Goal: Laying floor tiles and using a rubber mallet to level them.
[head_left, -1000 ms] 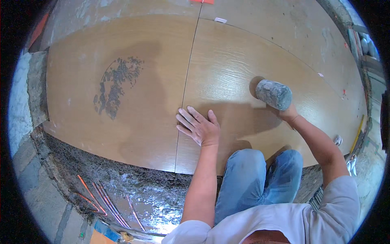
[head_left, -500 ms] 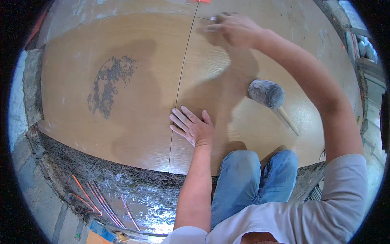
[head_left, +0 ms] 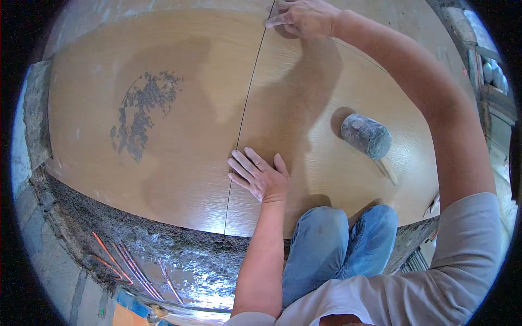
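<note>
Two large wood-look tiles lie side by side, the left tile [head_left: 201, 179] and the right tile [head_left: 326, 174], with a thin dark seam between them. My left hand [head_left: 261, 175] rests flat near the front, palm down and fingers spread, fingertips over the seam. At the far end of the seam my right hand [head_left: 304, 17] reaches across, thumb stretched out to the seam and other fingers partly bent; nothing shows in it. A rubber mallet [head_left: 367, 135], its dark head dusty and its handle pale, lies on the right tile.
A patch of grey mortar smears [head_left: 144, 108] marks the left tile. Beyond the tiles' near edge lies dark wet mortar [head_left: 190, 261], with orange and reddish pipes [head_left: 133, 269] at its left. My knees [head_left: 345, 233] are at the tile's front edge. A concrete block [head_left: 39, 114] stands left.
My right hand has moved slightly left and farther away, to the far end of the seam. The left hand keeps its place. The view has shifted a little; the mallet still lies on the tile.
</note>
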Motion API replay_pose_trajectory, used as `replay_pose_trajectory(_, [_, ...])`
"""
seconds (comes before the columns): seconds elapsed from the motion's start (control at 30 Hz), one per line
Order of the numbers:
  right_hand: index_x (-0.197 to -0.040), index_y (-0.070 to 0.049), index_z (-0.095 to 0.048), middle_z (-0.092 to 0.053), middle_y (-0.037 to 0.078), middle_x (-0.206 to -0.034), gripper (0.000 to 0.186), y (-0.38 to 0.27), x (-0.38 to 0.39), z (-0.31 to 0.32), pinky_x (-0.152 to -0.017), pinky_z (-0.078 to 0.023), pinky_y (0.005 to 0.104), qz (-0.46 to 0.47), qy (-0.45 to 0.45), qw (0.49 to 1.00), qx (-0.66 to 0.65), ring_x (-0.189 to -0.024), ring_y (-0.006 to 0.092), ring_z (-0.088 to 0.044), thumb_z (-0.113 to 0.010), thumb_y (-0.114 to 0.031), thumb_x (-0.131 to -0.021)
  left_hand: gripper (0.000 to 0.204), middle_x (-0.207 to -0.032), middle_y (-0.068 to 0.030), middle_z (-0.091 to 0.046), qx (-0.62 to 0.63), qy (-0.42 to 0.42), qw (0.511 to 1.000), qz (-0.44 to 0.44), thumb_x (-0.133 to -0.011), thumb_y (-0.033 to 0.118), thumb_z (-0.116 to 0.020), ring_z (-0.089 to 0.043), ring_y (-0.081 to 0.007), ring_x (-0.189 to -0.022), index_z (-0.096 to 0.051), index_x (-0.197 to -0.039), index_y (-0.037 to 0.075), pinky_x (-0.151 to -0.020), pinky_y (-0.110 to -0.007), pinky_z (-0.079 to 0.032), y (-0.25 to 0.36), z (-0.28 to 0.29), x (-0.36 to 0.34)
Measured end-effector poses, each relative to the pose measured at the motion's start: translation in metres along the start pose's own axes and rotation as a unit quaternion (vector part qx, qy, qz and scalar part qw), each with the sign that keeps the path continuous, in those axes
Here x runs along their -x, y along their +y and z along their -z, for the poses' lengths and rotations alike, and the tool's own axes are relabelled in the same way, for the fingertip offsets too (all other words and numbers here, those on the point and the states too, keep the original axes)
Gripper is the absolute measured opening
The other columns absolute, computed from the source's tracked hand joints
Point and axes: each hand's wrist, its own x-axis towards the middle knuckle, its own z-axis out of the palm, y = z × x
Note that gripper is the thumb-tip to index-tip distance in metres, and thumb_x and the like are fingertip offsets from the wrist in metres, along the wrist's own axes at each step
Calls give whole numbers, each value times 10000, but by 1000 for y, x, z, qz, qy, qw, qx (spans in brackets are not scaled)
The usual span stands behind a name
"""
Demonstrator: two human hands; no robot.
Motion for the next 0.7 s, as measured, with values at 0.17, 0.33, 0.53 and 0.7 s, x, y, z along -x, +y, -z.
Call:
replay_pose_trajectory(0.17, [-1177, -181, -621, -634, 85, -1110, 364, 62, 13, -17, -846, -489, 389, -1, -65, 995, -72, -1033, 271, -602, -562, -227, -821, 761, -1493, -269, -232, 33, -3, 999, -8, -869, 480, -504, -190, -467, -1388, -322, -1402, -32, -1084, -647, -145, 20, 0, -1])
replay_pose_trajectory(0.33, [-1182, -162, -622, -637, 110, -1150, 374, 15, -11, 29, -911, -482, 410, -136, -113, 982, -66, -1085, 282, -594, -550, -236, -822, 769, -1495, -272, -224, 18, -9, 1000, 2, -859, 473, -520, -176, -465, -1392, -316, -1406, -29, -1090, -645, -126, 3, -3, 0])
replay_pose_trajectory(0.53, [-941, -116, -637, -659, 106, -1006, 198, 21, -14, -17, -759, -499, 419, -166, -182, 968, -35, -919, 268, -632, -526, -221, -815, 778, -1495, -274, -223, 20, -2, 1000, -3, -858, 470, -523, -181, -472, -1388, -305, -1408, -35, -1087, -649, -125, 4, -2, -2])
replay_pose_trajectory(0.7, [-805, -130, -589, -582, 60, -810, 139, 12, -14, -75, -672, -452, 413, -85, 167, 611, -769, -765, 242, -567, -500, -234, -829, 753, -1487, -272, -244, 18, 8, 1000, -8, -884, 478, -485, -208, -470, -1381, -315, -1404, -40, -1086, -641, -141, 9, -2, 0])
